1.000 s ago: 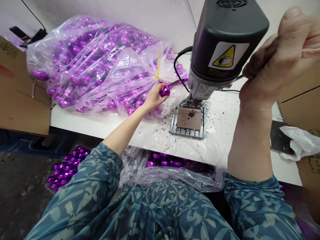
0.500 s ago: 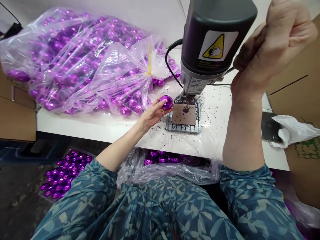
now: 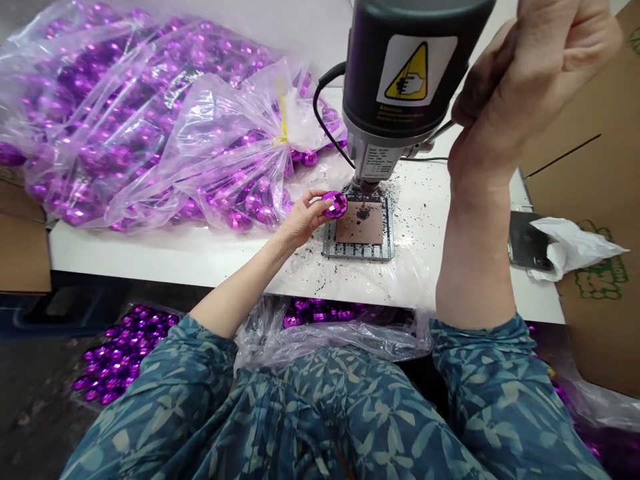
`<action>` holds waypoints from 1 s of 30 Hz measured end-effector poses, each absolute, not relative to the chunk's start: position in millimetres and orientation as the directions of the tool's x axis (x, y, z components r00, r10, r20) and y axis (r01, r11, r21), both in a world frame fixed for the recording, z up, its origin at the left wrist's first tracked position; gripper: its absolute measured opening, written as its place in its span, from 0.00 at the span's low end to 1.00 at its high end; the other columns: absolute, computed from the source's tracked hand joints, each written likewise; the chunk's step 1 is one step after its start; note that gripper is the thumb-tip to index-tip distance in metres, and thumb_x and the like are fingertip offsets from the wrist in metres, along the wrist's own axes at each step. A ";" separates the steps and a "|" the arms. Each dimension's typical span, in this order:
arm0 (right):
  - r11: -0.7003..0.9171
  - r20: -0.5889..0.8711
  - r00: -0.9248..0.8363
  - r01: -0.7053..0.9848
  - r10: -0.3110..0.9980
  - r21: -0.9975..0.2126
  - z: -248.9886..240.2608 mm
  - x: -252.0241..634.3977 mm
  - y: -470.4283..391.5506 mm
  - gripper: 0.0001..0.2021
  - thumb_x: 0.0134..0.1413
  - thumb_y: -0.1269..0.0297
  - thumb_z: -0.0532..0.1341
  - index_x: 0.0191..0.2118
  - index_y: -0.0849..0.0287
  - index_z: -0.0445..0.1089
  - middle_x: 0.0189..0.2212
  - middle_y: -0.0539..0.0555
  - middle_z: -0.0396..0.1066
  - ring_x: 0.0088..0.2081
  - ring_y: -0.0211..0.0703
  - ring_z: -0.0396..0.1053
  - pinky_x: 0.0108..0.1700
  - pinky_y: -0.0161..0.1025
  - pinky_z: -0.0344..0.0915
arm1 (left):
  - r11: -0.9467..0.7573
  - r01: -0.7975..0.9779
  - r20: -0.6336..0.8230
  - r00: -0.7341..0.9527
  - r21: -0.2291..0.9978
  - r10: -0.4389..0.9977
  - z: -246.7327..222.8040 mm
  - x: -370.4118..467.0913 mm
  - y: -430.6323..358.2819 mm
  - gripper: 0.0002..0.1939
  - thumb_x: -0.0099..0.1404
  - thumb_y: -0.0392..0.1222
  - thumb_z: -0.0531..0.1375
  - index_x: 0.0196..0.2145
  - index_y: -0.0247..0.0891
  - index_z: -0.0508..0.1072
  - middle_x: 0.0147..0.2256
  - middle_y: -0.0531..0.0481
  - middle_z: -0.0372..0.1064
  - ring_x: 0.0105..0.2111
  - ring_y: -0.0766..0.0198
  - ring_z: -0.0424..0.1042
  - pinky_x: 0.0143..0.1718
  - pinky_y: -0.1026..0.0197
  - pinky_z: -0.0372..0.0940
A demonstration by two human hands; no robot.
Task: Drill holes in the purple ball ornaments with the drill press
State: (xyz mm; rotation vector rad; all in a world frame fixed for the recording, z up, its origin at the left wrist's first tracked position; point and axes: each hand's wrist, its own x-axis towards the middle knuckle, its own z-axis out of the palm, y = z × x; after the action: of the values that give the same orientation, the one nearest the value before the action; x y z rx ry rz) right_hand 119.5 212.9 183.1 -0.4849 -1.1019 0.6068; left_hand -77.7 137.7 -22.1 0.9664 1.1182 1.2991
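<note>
A shiny purple faceted ball [image 3: 335, 205] is pinched between the thumb and fingers of my left hand [image 3: 303, 220]. It is at the left edge of a brown square board [image 3: 363, 225], which has a small dark hole and dark shavings on it. The board lies on the slotted metal base [image 3: 390, 248] of a small drill press [image 3: 417, 123]. Most of the bit is hidden under the drill's head. At upper right, my right hand [image 3: 535, 80] is closed around the end of the drill press lever [image 3: 442, 131]; its grip is mostly hidden by the fingers.
A big clear bag [image 3: 150, 127] of purple balls, tied in yellow, fills the table's left side. More balls [image 3: 320, 312] sit in a plastic-lined container at my lap, others in a tray [image 3: 127, 350] on the floor. A phone [image 3: 529, 241], tissue [image 3: 575, 247] and cardboard box [image 3: 590, 173] are at right.
The whole view has shifted slightly. My left hand has brought the ball a little closer to the board and its facets show differently. My right hand keeps its hold on the lever.
</note>
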 end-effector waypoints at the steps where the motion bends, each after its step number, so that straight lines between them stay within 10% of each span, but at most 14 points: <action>1: 0.734 0.666 0.312 -0.216 0.677 -0.644 183.4 119.8 212.0 0.25 0.71 0.75 0.50 0.22 0.53 0.43 0.13 0.42 0.39 0.15 0.24 0.42 0.23 0.31 0.44 | 0.050 -0.209 -0.065 -0.063 0.977 0.996 -25.7 -75.4 138.6 0.27 0.59 0.51 0.76 0.49 0.42 0.69 0.46 0.46 0.83 0.47 0.57 0.84 0.57 0.48 0.76; 24: 0.729 0.649 0.338 -0.232 0.681 -0.644 180.1 120.0 223.3 0.23 0.72 0.75 0.44 0.23 0.55 0.38 0.13 0.43 0.36 0.14 0.21 0.40 0.22 0.26 0.38 | -0.157 0.100 0.147 0.100 0.983 0.984 -50.1 -44.8 153.5 0.27 0.63 0.43 0.74 0.56 0.40 0.72 0.58 0.39 0.78 0.58 0.51 0.79 0.65 0.44 0.72; 30: 0.770 0.709 0.305 -0.179 0.636 -0.613 173.7 122.4 229.2 0.25 0.73 0.62 0.51 0.25 0.59 0.38 0.16 0.44 0.36 0.16 0.19 0.40 0.23 0.23 0.37 | -0.224 0.247 0.198 0.124 0.943 0.972 -51.6 -34.0 145.4 0.30 0.63 0.43 0.75 0.59 0.41 0.71 0.59 0.38 0.75 0.60 0.47 0.77 0.66 0.41 0.71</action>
State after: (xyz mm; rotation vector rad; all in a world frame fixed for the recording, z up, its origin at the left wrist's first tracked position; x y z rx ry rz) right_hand 122.4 229.2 173.7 -0.4674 -1.1425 0.5658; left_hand -34.0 145.4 -51.6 1.6099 1.2151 1.1550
